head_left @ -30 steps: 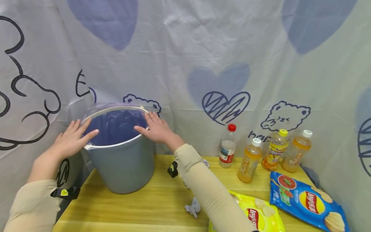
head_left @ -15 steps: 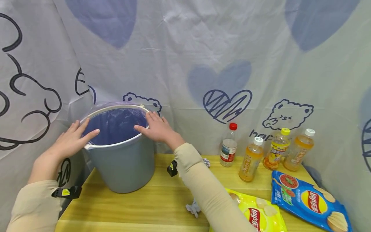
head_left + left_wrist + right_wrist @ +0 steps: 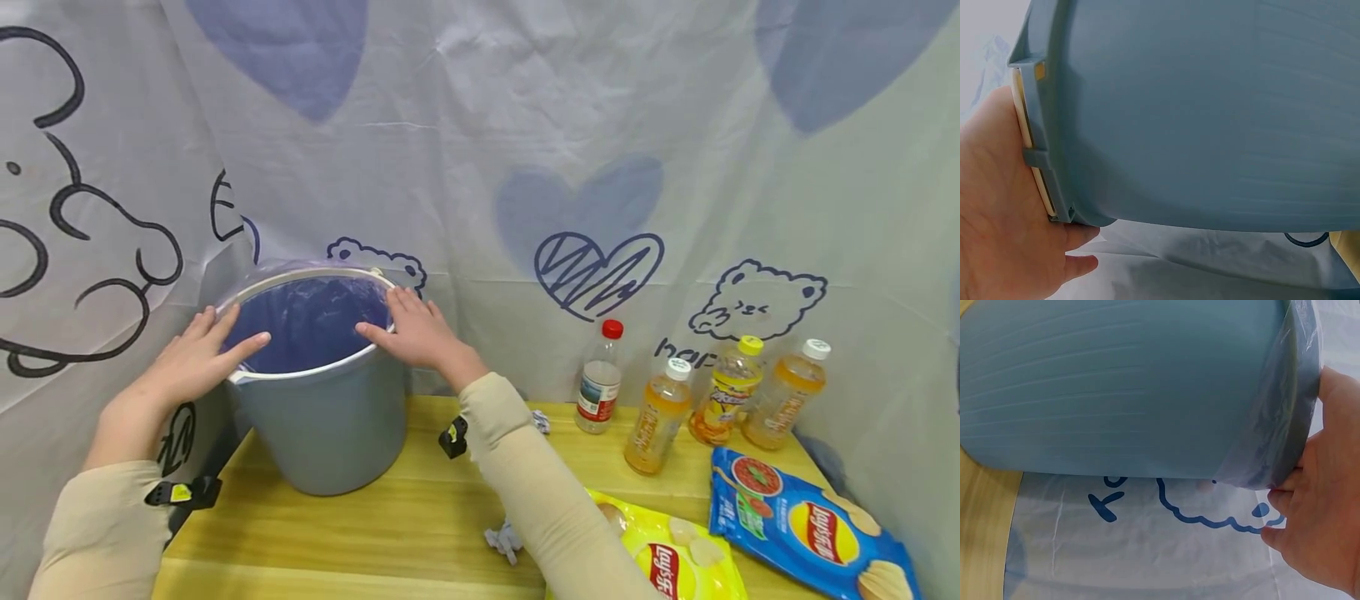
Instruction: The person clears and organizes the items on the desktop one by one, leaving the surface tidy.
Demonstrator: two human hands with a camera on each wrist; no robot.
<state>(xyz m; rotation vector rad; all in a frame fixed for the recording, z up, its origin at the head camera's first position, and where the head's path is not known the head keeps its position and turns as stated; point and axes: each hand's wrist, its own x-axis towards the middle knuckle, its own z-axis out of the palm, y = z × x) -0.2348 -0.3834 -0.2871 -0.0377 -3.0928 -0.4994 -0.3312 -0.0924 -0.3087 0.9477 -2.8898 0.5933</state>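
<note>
A grey-blue trash bin (image 3: 322, 425) stands upright at the left of the table, with a white ring (image 3: 311, 371) round its mouth. Thin purplish plastic bag film (image 3: 1272, 419) hangs over part of the rim; the bin's inside looks dark blue. On the left side of the rim rests my left hand (image 3: 187, 358), thumb spread over the mouth. My right hand (image 3: 420, 333) lies on the opposite side, thumb pointing inward and fingers along the rim's outside. Both hands touch the rim without curling tightly round it.
A red-capped bottle (image 3: 598, 383), an orange drink bottle (image 3: 657, 421) and further bottles stand at the back right. A yellow chip bag (image 3: 675, 546), a blue chip bag (image 3: 810, 525) and crumpled paper (image 3: 505, 542) lie on the wooden table (image 3: 360, 542). A printed cloth hangs behind.
The head view has shifted a little, so the scene sits slightly further right. Both hands stay on the bin's rim in nearly the same pose.
</note>
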